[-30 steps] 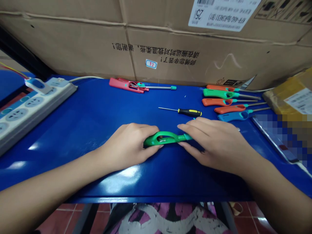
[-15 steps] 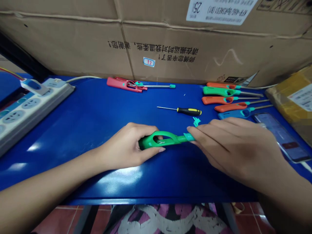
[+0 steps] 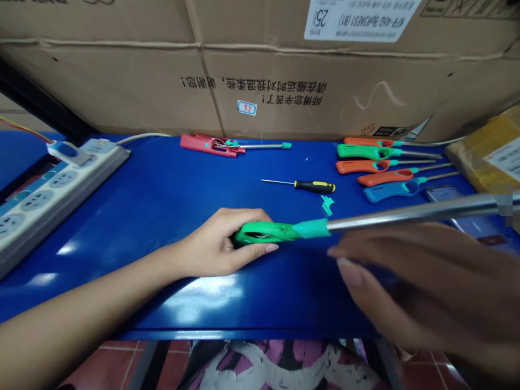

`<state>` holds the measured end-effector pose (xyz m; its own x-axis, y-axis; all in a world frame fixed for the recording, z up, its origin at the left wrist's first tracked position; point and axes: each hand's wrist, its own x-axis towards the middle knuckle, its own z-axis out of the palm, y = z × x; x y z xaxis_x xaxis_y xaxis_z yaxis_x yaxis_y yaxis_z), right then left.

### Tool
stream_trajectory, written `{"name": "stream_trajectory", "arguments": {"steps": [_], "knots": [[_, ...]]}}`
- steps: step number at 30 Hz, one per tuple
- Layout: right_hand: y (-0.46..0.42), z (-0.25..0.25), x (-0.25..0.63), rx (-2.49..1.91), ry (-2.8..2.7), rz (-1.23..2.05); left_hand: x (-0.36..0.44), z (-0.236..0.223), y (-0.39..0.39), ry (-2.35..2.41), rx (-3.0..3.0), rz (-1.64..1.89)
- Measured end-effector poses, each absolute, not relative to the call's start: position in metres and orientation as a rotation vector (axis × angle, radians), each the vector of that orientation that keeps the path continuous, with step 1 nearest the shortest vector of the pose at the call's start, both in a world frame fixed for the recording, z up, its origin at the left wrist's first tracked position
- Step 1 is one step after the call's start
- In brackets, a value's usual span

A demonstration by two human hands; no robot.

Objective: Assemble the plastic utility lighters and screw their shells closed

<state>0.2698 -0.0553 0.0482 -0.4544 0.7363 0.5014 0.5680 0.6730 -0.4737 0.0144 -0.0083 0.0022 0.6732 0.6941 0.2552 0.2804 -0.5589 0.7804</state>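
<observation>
My left hand (image 3: 221,244) is wrapped round the handle end of a green long-necked lighter (image 3: 280,232), thumb along its near side. The lighter's frame has an oval opening, and a teal collar (image 3: 312,228) joins it to a long metal tube (image 3: 390,216) that points right and up towards me. Below the tube is my right hand (image 3: 418,292), smeared by motion, its thumb and fingers loosely apart with nothing seen between them. Beyond the collar, a small teal plastic piece (image 3: 327,205) lies on the table. A yellow-and-black screwdriver (image 3: 314,186) rests just past it.
Several assembled lighters (image 3: 379,167) lie in a row at the back right. An opened red lighter (image 3: 209,144) is near the large cardboard box (image 3: 142,97). On the left stands a power strip (image 3: 65,184); a phone (image 3: 447,196) and a taped carton (image 3: 487,141) are on the right.
My right hand has come off the teal collar and moved right and nearer, uncovering the metal tube, which has swung up towards me. My left hand keeps its hold on the lighter.
</observation>
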Motion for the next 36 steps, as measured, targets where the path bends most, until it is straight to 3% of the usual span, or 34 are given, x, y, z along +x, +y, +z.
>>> {"name": "stream_trajectory", "arguments": {"steps": [3,12,36], "knots": [[-0.045,0.038,0.267,-0.997,-1.994,0.230,0.013,0.001,-0.009,0.737,2.164,0.691],[-0.031,0.029,0.261,-0.810,-1.868,0.934,0.009,0.003,-0.010,0.734,2.180,0.550],[-0.007,0.000,0.251,-0.903,-1.411,1.603,0.015,0.011,-0.012,0.882,1.510,0.246]]}}
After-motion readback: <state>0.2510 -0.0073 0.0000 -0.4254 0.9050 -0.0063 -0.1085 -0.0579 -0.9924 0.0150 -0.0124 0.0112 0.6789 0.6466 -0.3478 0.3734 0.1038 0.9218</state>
